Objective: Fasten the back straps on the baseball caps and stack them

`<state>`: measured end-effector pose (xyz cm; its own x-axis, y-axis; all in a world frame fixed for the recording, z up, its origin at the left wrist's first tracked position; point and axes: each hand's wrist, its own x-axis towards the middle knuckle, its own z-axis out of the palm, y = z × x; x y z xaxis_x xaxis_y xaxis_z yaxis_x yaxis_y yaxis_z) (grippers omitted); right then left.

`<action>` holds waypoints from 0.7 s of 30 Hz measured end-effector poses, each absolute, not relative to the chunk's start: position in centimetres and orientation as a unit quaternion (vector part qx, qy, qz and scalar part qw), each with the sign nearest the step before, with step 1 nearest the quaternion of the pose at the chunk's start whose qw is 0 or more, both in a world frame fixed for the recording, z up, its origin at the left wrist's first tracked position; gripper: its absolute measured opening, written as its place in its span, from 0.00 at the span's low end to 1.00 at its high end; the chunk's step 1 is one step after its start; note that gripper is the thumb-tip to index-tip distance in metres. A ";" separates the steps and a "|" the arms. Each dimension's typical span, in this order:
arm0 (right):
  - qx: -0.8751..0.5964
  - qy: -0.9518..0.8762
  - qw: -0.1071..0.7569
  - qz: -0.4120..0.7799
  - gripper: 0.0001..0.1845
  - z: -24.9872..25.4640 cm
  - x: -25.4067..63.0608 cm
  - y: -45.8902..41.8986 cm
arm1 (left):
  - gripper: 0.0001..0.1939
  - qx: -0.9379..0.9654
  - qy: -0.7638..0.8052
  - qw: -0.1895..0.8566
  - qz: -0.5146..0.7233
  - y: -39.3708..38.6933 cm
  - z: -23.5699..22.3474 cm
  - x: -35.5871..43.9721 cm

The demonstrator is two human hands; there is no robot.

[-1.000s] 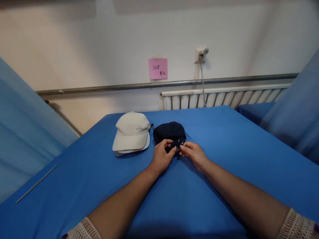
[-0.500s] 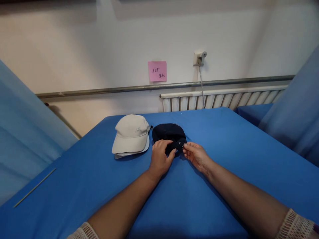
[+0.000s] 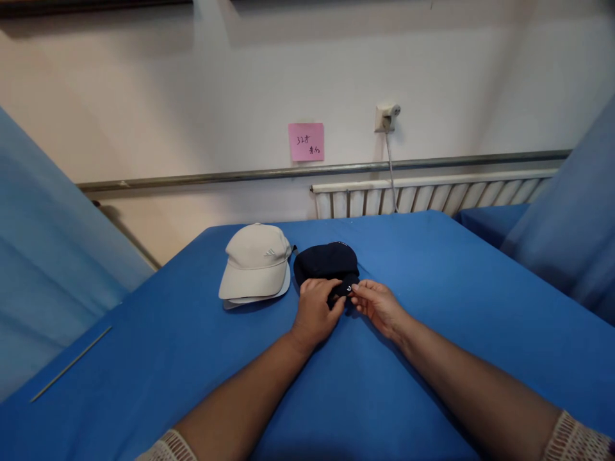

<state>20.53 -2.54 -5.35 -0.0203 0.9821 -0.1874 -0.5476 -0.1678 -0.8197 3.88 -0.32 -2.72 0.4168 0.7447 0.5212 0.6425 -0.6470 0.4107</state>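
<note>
A dark navy cap lies on the blue table, its back strap towards me. My left hand rests on the cap's near edge, fingers curled over the strap. My right hand pinches the end of the strap with thumb and forefinger, where a small white mark shows. A beige cap sits just left of the navy one, stacked on another pale brim.
A thin pale rod lies near the table's left edge. Blue curtains hang on both sides. Behind the table are a radiator, a metal rail, a pink note and a wall plug with a cable.
Both hands stay at the navy cap's strap; the left fingers have closed further over the cap's edge and the right pinch has shifted slightly. The view has tilted a little.
</note>
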 end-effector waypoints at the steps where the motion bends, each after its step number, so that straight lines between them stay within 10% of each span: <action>1: -0.391 -0.283 0.581 0.655 0.17 -5.4 20.5 -2.5 | 0.14 0.830 0.425 0.081 0.351 -0.2 -2.9 3.9; 21: -0.499 -0.518 0.573 0.394 0.09 -6.1 19.7 -2.3 | 0.13 0.749 0.440 0.293 0.399 0.5 -3.6 3.7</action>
